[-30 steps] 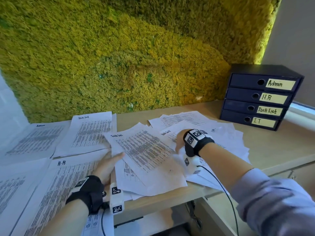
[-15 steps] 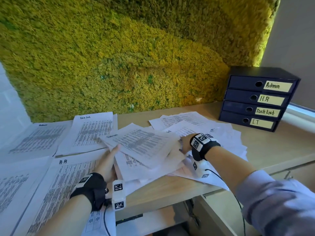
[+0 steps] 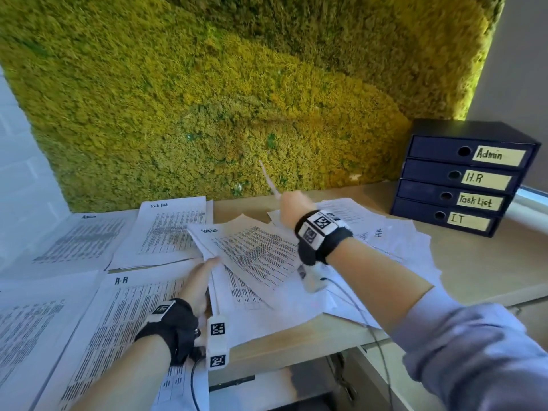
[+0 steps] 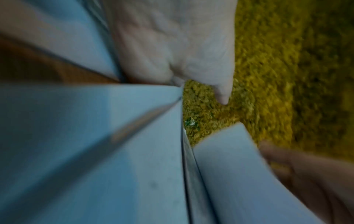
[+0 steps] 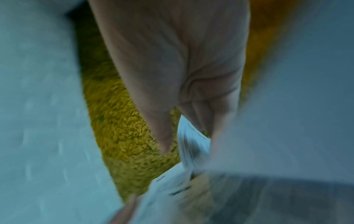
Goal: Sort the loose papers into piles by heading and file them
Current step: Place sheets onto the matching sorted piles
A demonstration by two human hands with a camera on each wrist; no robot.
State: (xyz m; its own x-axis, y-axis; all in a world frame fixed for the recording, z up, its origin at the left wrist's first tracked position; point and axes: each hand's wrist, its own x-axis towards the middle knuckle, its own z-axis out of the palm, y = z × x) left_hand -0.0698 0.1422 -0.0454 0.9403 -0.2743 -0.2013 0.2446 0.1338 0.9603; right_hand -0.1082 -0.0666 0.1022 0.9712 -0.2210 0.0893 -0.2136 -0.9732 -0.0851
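Loose papers lie heaped on the desk's middle and right. My right hand is raised over the heap and pinches a loose sheet, which shows edge-on against the moss wall; the right wrist view shows that sheet between thumb and fingers. A tilted sheet headed Task List is lifted off the heap. My left hand lies with straight fingers against its left edge. At the left lie sorted piles: Admin, Task List and H.R. Both wrist views are blurred.
A dark blue drawer box stands at the back right, its drawers labelled Admin, H.R, Task List and IT. The moss wall rises right behind the desk. Another pile of papers lies at the far left. Bare desk shows before the box.
My right hand has risen from the heap and moved back towards the wall with a sheet. The Task List sheet has tilted up. My left hand stays at its left edge.
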